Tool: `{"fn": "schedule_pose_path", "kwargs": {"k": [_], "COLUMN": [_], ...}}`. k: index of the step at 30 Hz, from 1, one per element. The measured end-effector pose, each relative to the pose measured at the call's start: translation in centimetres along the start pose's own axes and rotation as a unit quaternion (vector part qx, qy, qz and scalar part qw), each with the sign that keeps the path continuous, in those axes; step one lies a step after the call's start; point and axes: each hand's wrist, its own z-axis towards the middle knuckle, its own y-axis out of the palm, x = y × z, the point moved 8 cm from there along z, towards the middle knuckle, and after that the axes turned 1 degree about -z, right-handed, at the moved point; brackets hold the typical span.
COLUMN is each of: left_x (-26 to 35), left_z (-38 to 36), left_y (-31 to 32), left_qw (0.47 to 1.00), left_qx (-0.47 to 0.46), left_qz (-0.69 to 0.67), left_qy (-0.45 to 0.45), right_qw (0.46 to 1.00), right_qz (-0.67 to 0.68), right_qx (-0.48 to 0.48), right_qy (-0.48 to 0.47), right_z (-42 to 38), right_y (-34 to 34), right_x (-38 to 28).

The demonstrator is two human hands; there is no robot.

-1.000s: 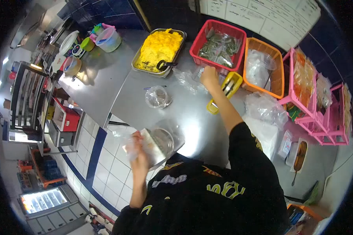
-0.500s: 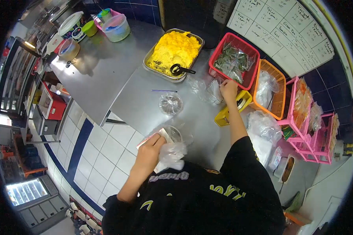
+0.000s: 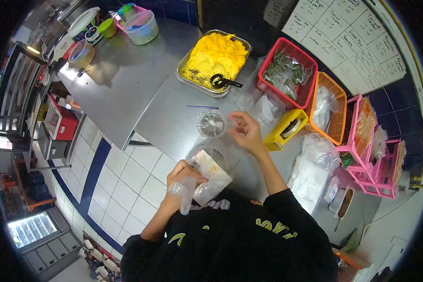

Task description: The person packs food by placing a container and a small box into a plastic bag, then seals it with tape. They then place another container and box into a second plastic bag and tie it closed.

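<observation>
Head view. Left hand (image 3: 183,176) closed on clear plastic bag (image 3: 207,181), bag held at counter edge, close to chest. Right hand (image 3: 244,131) raised above steel counter (image 3: 174,117), fingers half curled, pinching something too small to tell. Round clear lid (image 3: 210,123) just left of right hand. Yellow tape dispenser (image 3: 286,129) just right of it. Beyond hands: tray of yellow rice (image 3: 214,58) with black scoop (image 3: 221,82), red basket (image 3: 286,73).
</observation>
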Motion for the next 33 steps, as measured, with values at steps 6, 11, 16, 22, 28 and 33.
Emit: {"fn": "schedule_pose_path", "kwargs": {"k": [6,11,16,22,28,33], "left_x": [-0.3,2.4,2.7,0.8,1.0,-0.8], "left_z": [-0.4,1.4,1.3,0.6,0.8,-0.3], "left_y": [-0.4,-0.3,-0.4,0.1,0.2,0.3], "left_qw": [0.984,0.995,0.995,0.989,0.976,0.953], "left_qx": [0.096,-0.016,-0.019,0.010,-0.006,0.040], "left_qz": [-0.007,0.094,0.096,-0.082,-0.136,-0.122], "left_qy": [-0.149,0.003,0.009,-0.124,-0.170,-0.274], "right_qw": [0.998,0.997,0.993,0.980,0.963,0.962], "right_qz": [-0.012,0.078,0.107,-0.082,-0.103,-0.039], "right_qx": [-0.047,-0.015,0.037,-0.166,-0.247,-0.261], "right_qy": [-0.045,-0.025,0.008,-0.068,0.016,0.071], "right_z": [0.8,1.2,1.0,-1.6,-3.2,-3.2], "right_y": [3.4,3.1,1.1,2.2,6.8,7.7], "right_x": [1.4,2.7,-1.9,-14.2,-11.4,-8.7]}}
